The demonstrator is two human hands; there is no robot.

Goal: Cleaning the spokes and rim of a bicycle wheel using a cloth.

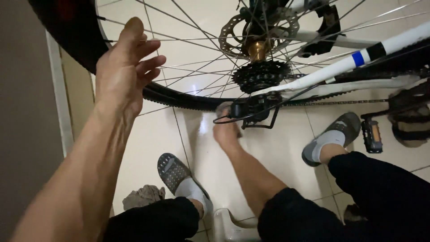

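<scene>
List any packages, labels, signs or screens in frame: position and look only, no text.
No packages, signs or screens.
Blue band marking: wraps the white bicycle frame tube, upper right; short blue rectangle beside a black band.

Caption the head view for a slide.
Left hand open by the rear wheel; right hand at the derailleur.

A black-tyred rear wheel with thin spokes is seen raised above the floor. A black derailleur hangs below its dark sprockets, beside the chain.
</scene>
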